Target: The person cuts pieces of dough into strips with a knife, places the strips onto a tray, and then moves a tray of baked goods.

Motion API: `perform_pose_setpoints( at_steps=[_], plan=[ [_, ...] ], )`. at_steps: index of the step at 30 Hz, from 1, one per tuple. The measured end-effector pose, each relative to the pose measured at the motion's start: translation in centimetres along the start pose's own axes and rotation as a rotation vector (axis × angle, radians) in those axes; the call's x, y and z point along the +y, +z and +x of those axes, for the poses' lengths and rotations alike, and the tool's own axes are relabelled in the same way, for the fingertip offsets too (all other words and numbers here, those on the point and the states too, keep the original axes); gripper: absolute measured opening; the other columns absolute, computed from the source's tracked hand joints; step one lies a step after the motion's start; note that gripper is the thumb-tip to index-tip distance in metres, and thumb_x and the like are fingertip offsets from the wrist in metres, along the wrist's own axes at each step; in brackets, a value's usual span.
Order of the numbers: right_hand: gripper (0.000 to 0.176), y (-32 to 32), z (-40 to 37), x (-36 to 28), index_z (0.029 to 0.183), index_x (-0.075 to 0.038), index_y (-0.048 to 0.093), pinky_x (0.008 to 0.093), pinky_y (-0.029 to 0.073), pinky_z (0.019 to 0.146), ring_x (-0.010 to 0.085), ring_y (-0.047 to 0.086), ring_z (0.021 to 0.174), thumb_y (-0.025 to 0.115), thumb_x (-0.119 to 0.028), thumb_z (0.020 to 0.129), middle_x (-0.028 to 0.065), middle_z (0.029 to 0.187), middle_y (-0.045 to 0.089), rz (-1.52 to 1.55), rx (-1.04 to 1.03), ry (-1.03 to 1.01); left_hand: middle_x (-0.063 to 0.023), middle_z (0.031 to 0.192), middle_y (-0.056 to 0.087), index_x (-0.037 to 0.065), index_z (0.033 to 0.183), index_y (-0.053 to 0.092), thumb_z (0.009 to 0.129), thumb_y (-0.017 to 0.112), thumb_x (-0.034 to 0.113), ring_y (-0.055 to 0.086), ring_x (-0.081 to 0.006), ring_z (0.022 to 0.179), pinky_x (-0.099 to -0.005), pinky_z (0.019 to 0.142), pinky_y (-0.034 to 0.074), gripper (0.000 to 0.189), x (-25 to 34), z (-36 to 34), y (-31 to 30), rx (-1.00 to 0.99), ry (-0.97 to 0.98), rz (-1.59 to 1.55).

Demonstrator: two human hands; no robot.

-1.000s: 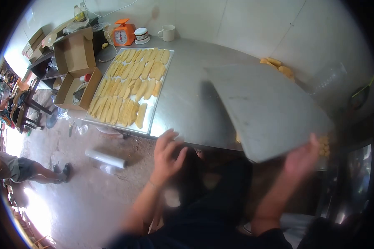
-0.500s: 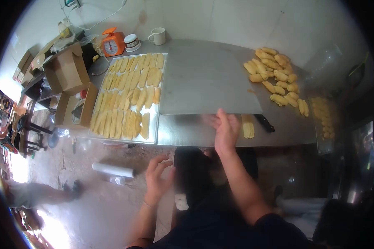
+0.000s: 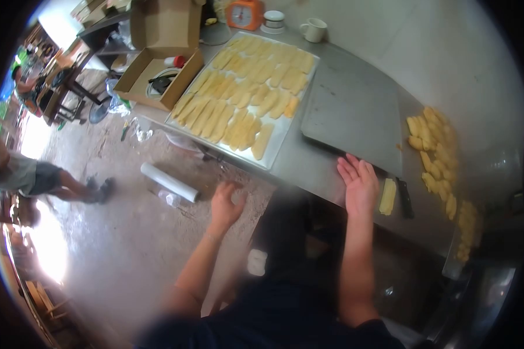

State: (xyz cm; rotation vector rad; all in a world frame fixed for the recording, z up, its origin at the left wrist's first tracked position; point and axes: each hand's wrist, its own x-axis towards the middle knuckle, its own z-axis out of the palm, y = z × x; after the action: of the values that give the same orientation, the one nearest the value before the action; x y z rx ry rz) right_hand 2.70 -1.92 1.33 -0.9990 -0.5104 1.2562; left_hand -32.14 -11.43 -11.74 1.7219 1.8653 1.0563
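My right hand (image 3: 360, 185) is open, palm up and fingers extended, right at the front edge of an upturned-looking grey metal sheet (image 3: 355, 110). Beside it lie a few thin yellow banana slices (image 3: 388, 196) and a knife with a black handle (image 3: 405, 200). My left hand (image 3: 227, 205) hangs over the floor in front of the table, fingers loosely curved and apart, holding nothing. To the left of the metal sheet, a shiny tray (image 3: 269, 158) carries rows of flat banana slices (image 3: 244, 87). Peeled whole bananas (image 3: 436, 145) are heaped on the right.
Along the wall stand an orange kitchen scale (image 3: 243, 14), a white-lidded jar (image 3: 273, 22) and a mug (image 3: 314, 29). An open cardboard box (image 3: 157, 75) holds a cable. On the floor lies a white roll (image 3: 169, 181). A person (image 3: 35, 174) is at far left.
The view has swung, so the table appears turned and shifted right. My right hand has gone from blurred motion to steady at the metal sheet's edge. The left hand stays empty.
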Motion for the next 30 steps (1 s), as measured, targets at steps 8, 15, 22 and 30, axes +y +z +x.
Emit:
perform_pose_setpoints(
  at_steps=[8, 15, 22, 30],
  plan=[
    [0.055, -2.7, -6.8, -4.3, 0.164, 0.008, 0.045, 0.0514, 0.064, 0.105, 0.0408, 0.076, 0.119, 0.059, -0.012, 0.115, 0.0296, 0.139, 0.071, -0.096, -0.162, 0.074, -0.0208, 0.135, 0.071, 0.006, 0.131, 0.077, 0.086, 0.087, 0.027, 0.065, -0.0443, 0.130, -0.0501, 0.110, 0.055, 0.051, -15.1, 12.0, 9.6, 0.156, 0.036, 0.363],
    [0.036, -8.1, -16.9, -5.2, 0.142, 0.008, 0.068, 0.0496, 0.066, 0.098, 0.0362, 0.081, 0.103, 0.062, -0.013, 0.114, 0.0242, 0.117, 0.080, -0.357, -0.044, 0.070, -0.0203, 0.132, 0.075, 0.006, 0.130, 0.078, 0.085, 0.087, 0.028, 0.068, -0.0450, 0.124, -0.0503, 0.108, 0.056, 0.051, -22.2, 22.5, 13.5, 0.070, 0.321, 0.531],
    [0.032, -10.9, -22.0, -4.1, 0.135, 0.005, 0.072, 0.0464, 0.066, 0.097, 0.0333, 0.082, 0.102, 0.068, -0.015, 0.111, 0.0214, 0.114, 0.081, -0.472, 0.212, 0.140, -0.0200, 0.130, 0.076, 0.006, 0.130, 0.078, 0.085, 0.086, 0.028, 0.069, -0.0441, 0.121, -0.0497, 0.106, 0.057, 0.051, -23.0, 22.3, 12.0, -0.037, 0.284, 0.546],
    [0.030, -12.9, -21.3, -3.6, 0.133, 0.005, 0.074, 0.0445, 0.066, 0.096, 0.0304, 0.082, 0.101, 0.066, -0.013, 0.111, 0.0197, 0.113, 0.082, -0.530, 0.254, 0.179, -0.0195, 0.127, 0.077, 0.006, 0.130, 0.078, 0.086, 0.086, 0.029, 0.071, -0.0430, 0.117, -0.0491, 0.104, 0.058, 0.050, -24.4, 22.8, 9.2, -0.064, 0.271, 0.584]
  ],
)
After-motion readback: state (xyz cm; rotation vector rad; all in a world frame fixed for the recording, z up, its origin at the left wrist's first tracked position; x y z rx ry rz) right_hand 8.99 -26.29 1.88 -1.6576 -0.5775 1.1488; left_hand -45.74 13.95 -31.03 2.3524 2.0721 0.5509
